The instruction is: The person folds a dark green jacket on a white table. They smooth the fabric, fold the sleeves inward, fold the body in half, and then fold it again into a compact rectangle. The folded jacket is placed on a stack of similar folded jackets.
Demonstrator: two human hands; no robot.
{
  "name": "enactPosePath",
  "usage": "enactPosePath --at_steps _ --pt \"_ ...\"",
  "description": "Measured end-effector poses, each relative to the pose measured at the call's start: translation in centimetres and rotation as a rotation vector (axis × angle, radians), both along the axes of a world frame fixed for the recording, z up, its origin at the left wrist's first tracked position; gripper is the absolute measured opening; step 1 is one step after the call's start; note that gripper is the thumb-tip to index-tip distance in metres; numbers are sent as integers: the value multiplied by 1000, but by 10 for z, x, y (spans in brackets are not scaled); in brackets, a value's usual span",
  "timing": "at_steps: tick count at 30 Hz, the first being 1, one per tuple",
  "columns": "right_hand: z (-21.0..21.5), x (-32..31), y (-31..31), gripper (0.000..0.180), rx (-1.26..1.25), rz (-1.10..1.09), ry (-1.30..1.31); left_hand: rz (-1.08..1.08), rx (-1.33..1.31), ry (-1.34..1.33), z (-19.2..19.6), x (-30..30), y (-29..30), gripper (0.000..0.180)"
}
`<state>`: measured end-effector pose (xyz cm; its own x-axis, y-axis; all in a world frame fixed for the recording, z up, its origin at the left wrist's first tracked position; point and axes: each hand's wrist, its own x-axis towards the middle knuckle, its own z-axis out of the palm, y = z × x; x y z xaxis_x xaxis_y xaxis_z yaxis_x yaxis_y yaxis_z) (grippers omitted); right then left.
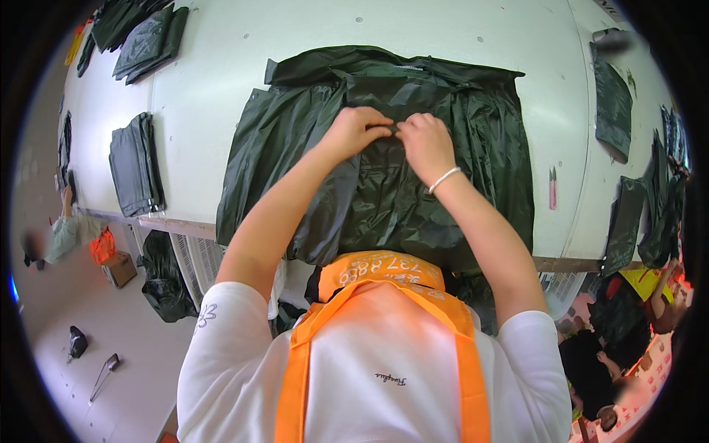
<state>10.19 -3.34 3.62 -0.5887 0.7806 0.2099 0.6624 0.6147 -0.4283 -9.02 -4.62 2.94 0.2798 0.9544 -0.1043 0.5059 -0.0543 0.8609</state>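
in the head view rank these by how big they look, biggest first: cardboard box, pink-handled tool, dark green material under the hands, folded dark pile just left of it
1. dark green material
2. folded dark pile
3. cardboard box
4. pink-handled tool

The box sits farther away, so its true size is unsure.

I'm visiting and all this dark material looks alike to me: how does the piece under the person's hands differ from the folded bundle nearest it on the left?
The large piece lies spread and wrinkled; the folded bundle is flat and narrow. The left hand and right hand work at the large piece; neither touches the folded bundle. Both are dark and on the table.
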Motion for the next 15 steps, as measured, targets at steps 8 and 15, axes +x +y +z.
enactPosePath --at_steps 8,15 --pt "3 -10 38 14 -282 -170 -94 35 565 479 -4 32 -4 35" --pt "-11 1 32 27 -93 -126 -64 38 422 289 3 20 21 35"
